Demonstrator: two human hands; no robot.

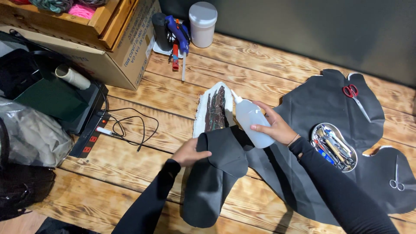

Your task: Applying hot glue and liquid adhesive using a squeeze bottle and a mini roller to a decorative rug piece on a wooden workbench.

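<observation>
The right hand [277,128] grips the glue bottle [251,121], nozzle tilted up-left toward the white strip [208,108] lying lengthwise just beyond it, while the left hand [188,152] pinches the folded black piece [216,173] just below that strip, nearer it.

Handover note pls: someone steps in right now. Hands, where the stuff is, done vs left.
Left hand: grips the edge of a black sole-shaped piece, folded back on the wooden table.
Right hand: holds a translucent squeeze bottle, nozzle tilted toward the white sole-shaped piece.
That white piece lies flat just beyond the black one; a dark shiny coat already covers much of its middle.
Black sheet to the right carries red scissors, a metal tool tray and small silver scissors.
Done: coat partly spread. Left, probably: the two pieces are not yet together.
</observation>
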